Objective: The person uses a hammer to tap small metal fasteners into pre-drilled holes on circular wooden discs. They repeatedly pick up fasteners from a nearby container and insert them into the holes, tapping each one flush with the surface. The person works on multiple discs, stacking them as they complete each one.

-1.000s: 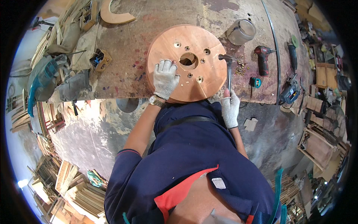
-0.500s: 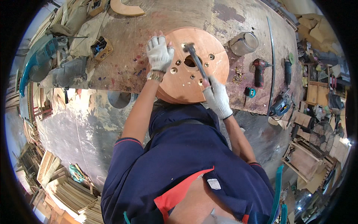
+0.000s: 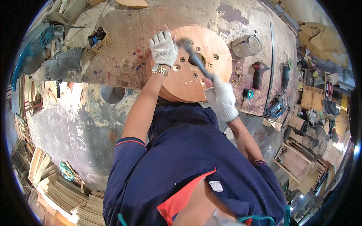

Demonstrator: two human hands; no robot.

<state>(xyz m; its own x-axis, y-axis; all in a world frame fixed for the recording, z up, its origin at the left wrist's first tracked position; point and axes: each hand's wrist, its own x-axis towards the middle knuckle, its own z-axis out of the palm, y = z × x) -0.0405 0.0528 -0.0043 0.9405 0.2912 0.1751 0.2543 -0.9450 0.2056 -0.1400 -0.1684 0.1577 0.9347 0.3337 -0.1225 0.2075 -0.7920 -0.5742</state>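
A round wooden disc (image 3: 217,39) lies flat on the bench at its near edge, over another round layer. It has a large hole in the middle and several smaller holes with metal inserts around it. My left hand (image 3: 164,49), in a white fingerless glove, rests on the disc's left side with its fingers stretched out. Gloved likewise, my right hand (image 3: 221,98) is closed around the handle of a hammer (image 3: 198,63). The hammer slants across the centre hole, and its blurred head is over the disc close to my left fingertips. Whether it touches the disc I cannot tell.
Right of the disc are a clear jar (image 3: 247,46), loose brass-coloured pieces (image 3: 237,75), a cordless drill (image 3: 259,75), a tape measure (image 3: 247,93), a long metal strip (image 3: 272,64) and a jigsaw (image 3: 276,109). A wooden box (image 3: 100,40) and a circular saw (image 3: 39,45) are at left.
The hammer head has shifted left toward my left hand, and my right hand has moved slightly down and right. My left hand stays on the disc. The whole view has tilted a little.
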